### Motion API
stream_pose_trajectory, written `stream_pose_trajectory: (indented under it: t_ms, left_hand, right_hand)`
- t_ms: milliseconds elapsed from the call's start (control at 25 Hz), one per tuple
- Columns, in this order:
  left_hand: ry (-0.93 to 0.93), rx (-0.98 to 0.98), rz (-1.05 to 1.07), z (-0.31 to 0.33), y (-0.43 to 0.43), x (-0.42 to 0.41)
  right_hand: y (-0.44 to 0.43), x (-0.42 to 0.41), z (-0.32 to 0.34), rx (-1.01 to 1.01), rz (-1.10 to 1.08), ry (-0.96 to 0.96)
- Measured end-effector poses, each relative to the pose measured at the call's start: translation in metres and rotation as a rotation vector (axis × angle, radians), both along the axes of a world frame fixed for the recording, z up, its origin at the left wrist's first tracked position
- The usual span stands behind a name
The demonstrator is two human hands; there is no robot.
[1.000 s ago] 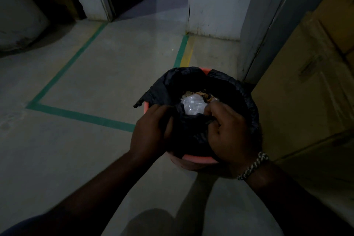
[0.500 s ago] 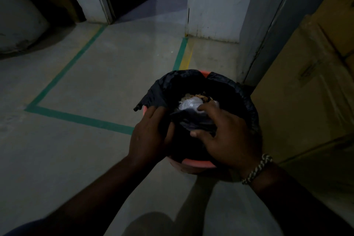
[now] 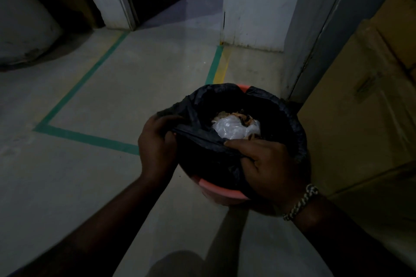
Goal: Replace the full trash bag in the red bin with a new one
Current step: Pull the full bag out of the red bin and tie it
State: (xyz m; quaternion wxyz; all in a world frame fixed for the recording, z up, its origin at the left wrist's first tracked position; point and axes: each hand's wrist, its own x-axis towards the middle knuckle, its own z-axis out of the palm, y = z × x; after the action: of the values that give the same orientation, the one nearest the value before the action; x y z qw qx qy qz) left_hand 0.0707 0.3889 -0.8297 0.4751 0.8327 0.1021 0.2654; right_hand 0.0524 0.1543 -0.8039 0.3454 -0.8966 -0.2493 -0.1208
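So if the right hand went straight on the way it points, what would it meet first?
Likely the left hand: the right hand points along the trash bag edge both grip; depth unclear.

The person's forearms [image 3: 101,220] are bare along all their visible length. The left hand [image 3: 157,148] is bare as well. Just behind the right hand [image 3: 270,168] sits a bracelet [image 3: 301,201] of thick braided or linked strands, pale with darker flecks, lying snug in a single band. The dim light hides the finer detail of its weave and its fastening.
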Motion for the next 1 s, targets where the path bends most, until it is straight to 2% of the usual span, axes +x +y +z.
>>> stream_pose_trajectory:
  t_ms: [80, 160, 240, 400, 600, 680, 760, 840, 920, 1000]
  left_hand:
    - [-0.052, -0.023, -0.037, 0.000, 0.000, 0.000]
    - [-0.117, -0.056, -0.172, 0.005, -0.008, -0.006]
    - [-0.170, -0.009, -0.312, 0.006, -0.020, -0.016]
    - [-0.102, 0.090, -0.514, -0.007, -0.037, -0.031]
    - [-0.007, -0.186, -0.534, 0.000, -0.054, -0.045]
    - [-0.014, -0.252, -0.598, 0.005, -0.056, -0.049]
    - [-0.037, -0.247, -0.580, 0.006, -0.054, -0.048]
    - [-0.057, -0.172, -0.460, 0.002, -0.050, -0.041]
    - [-0.033, -0.022, -0.299, -0.006, -0.044, -0.031]
    - [0.072, 0.137, -0.220, -0.016, -0.034, -0.022]
  right_hand:
    - [0.001, -0.001, 0.000, -0.044, 0.007, -0.003]
    - [0.003, -0.003, -0.003, -0.121, 0.017, 0.038]
    - [0.008, -0.005, -0.004, -0.171, 0.030, 0.109]
    - [0.015, -0.007, -0.003, -0.085, 0.041, 0.142]
    - [0.019, -0.011, -0.002, 0.084, 0.023, 0.277]
    - [0.019, -0.009, -0.009, 0.043, 0.026, 0.192]
    - [0.019, -0.008, -0.012, 0.003, 0.001, 0.127]
    - [0.017, -0.007, -0.014, -0.020, -0.024, 0.096]
    - [0.017, -0.009, -0.013, -0.046, 0.002, 0.098]
    - [0.015, -0.012, -0.014, -0.099, 0.095, 0.106]
